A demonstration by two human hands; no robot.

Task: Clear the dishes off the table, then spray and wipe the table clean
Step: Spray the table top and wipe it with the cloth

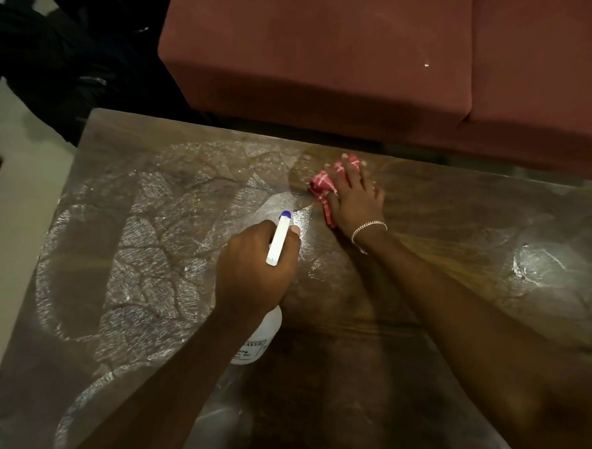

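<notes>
1. Now wiping: no dishes show, and the right grip, fingers flat, presses the red checked cloth onto the tabletop near its far edge.
2. Left grip clasps the white plastic spray bottle mid-tabletop.
3. Next, likely: sweep the soft cloth across the streaky white film toward the left edge.

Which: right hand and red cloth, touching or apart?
Touching. Head view shows the right hand laid flat on the red cloth, fingers spread over it, cloth poking out around them.

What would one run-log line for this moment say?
left hand: grips spray bottle | right hand: presses red cloth on table | stage: wiping
</notes>
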